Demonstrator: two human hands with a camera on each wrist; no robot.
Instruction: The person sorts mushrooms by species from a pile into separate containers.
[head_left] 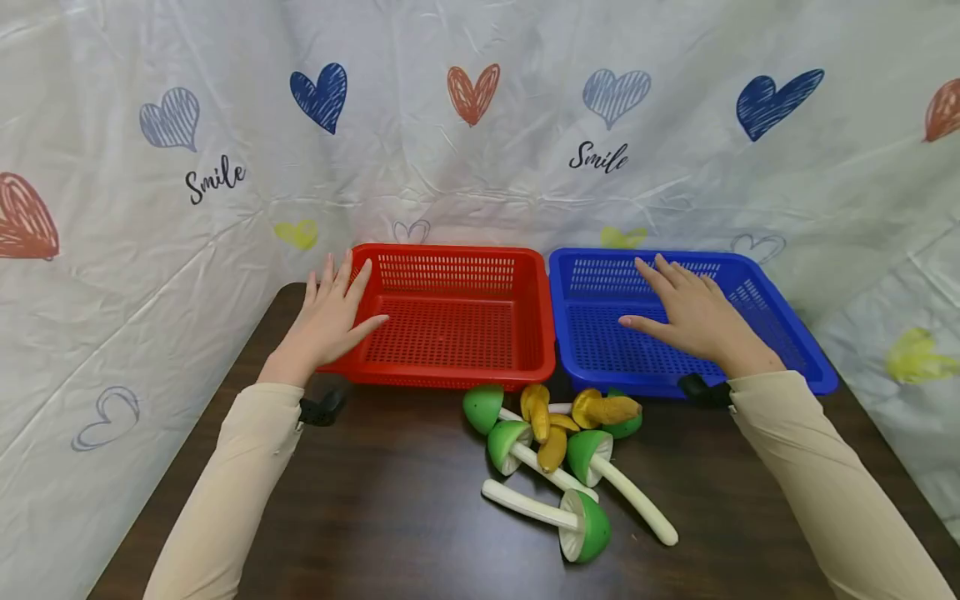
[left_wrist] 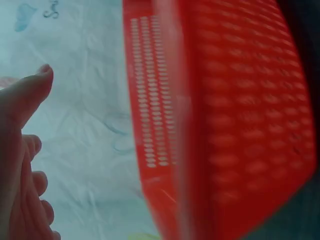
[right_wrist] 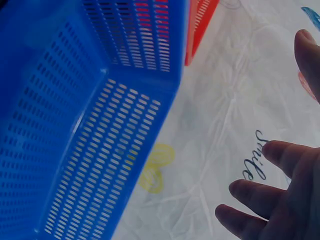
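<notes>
My left hand (head_left: 330,314) hovers with spread fingers over the left side of a red plastic basket (head_left: 549,333), holding nothing. Over the blue basket (head_left: 787,321) my right hand (head_left: 693,317) is spread the same way, also with nothing in it. Both baskets have slotted walls and bare floors. In front of them lies a loose pile of toy mushrooms: several have green caps and long white stems, such as the nearest green mushroom (head_left: 587,527), and a few are yellow-brown, like the one at the right (head_left: 611,410).
The baskets stand side by side at the back of a dark wooden table (head_left: 360,508). Behind and beside it hangs a white sheet (head_left: 525,167) printed with hearts and "Smile". A black wrist strap (head_left: 324,407) shows at the left sleeve.
</notes>
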